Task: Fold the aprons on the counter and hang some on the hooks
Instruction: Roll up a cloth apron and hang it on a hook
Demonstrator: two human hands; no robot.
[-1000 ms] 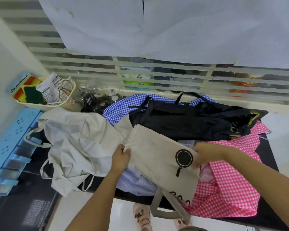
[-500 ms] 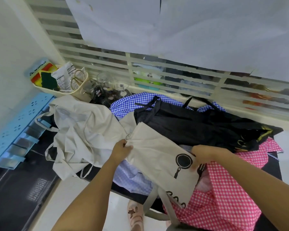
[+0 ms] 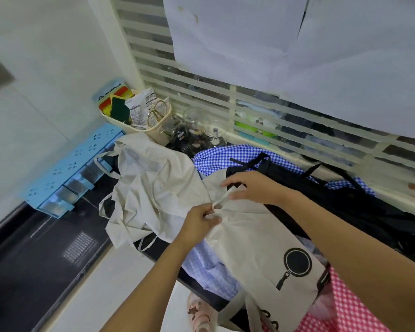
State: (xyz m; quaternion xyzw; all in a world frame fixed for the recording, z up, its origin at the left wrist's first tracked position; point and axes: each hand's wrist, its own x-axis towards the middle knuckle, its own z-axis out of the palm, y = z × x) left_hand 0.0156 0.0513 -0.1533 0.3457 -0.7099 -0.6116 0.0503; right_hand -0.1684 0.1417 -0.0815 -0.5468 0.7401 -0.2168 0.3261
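Note:
A beige apron with a black frying-pan print (image 3: pixel 259 250) lies folded on the pile at the counter's front. My left hand (image 3: pixel 200 221) pinches its upper corner and strap. My right hand (image 3: pixel 254 188) pinches the same strap (image 3: pixel 222 200) just above that corner. A second beige apron (image 3: pixel 151 188) lies crumpled to the left. Behind are a black apron (image 3: pixel 345 202), a blue checked apron (image 3: pixel 216 156) and, at the lower right, a pink checked apron (image 3: pixel 347 310). No hooks are in view.
A cream basket (image 3: pixel 139 113) with sponges, packets and scissors stands in the back left corner beside several glasses (image 3: pixel 201 130). A light blue rack (image 3: pixel 65 173) hangs on the left wall over the dark counter (image 3: pixel 24 267). A slatted window runs along the back.
My right hand has left the pan-print end and moved up and left to the strap by my left hand. The view has swung left and down.

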